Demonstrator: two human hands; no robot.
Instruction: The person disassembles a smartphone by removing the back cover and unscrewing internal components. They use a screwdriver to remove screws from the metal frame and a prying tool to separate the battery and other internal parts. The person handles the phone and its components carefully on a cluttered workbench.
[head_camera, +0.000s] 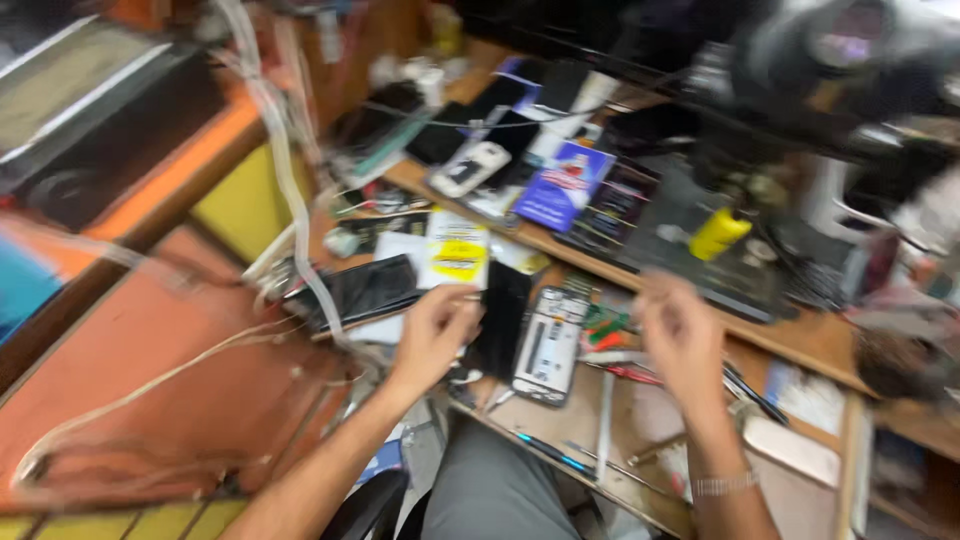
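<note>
A black phone screen panel (503, 318) stands on edge on the cluttered surface (580, 405), just left of an opened phone body (548, 345) lying flat. The left hand (432, 335) has its fingers (462, 305) curled closed on the panel's left edge. The right hand (683, 335) hovers right of the phone body, blurred; its fingers look loosely spread, touching nothing I can make out.

An opened phone (548, 345) lies on the bench (800, 335) between both hands (shelf (560, 250) behind).
</note>
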